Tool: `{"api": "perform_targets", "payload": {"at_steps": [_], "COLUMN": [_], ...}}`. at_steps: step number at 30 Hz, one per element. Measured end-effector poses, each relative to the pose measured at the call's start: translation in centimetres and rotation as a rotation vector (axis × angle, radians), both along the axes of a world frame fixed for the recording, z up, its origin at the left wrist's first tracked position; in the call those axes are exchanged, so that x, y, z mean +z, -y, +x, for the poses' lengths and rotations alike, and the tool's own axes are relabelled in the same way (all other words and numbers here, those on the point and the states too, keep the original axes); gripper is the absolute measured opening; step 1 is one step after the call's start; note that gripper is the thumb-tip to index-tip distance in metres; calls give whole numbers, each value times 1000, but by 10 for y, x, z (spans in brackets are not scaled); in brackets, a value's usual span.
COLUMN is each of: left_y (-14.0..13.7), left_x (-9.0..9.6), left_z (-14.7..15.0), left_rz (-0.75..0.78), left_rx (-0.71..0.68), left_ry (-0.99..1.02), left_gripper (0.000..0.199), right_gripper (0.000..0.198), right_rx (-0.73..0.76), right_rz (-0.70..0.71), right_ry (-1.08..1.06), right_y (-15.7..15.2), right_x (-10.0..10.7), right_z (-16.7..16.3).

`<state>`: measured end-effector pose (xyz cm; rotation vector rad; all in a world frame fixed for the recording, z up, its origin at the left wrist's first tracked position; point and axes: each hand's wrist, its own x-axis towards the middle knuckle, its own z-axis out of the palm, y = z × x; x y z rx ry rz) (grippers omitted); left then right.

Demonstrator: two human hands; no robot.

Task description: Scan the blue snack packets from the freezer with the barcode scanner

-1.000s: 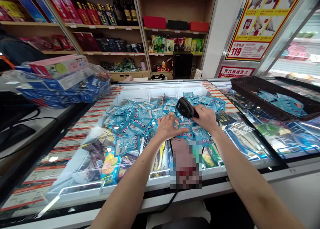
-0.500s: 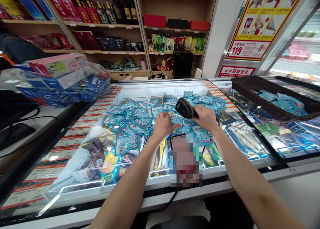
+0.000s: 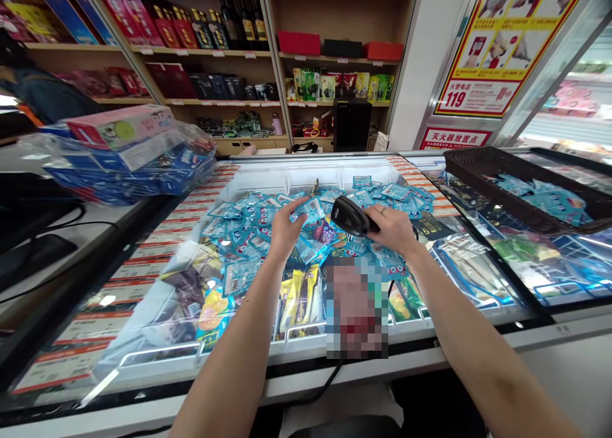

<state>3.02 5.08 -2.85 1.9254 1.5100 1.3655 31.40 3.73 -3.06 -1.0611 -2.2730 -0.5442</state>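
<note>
Barcode scanner (image 3: 350,217) and blue packet (image 3: 313,211), centre of frame

Right hand (image 3: 394,227): fingers grip the scanner's handle. Left hand (image 3: 285,231): thumb and fingers pinch the packet's left edge, just left of the scanner's head, over loose blue packets (image 3: 259,219). Good handling keeps the packet's code flat, square to the scanner's window, fingertips off the bars.

A shop, shown by stocked shelves (image 3: 335,14), price labels (image 3: 67,339) and a glass-topped display case (image 3: 411,360).
</note>
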Motion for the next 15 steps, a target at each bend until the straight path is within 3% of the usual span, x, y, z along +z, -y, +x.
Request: {"api": "perform_targets", "payload": {"at_steps": [7,15], "left_y": [2,2], "left_x": [3,-2], "left_z": [6,12], "left_rz": [40,34], "left_rx": [96,50], "left_ry": [-48,-122], "left_gripper": [45,31], "right_gripper": [33,33], "right_rx": [58,75], "right_rz": [-44,-38], "right_ry": [98,93], "right_y": [3,4], "right_x": [2,4], "right_z": [-4,-5]}}
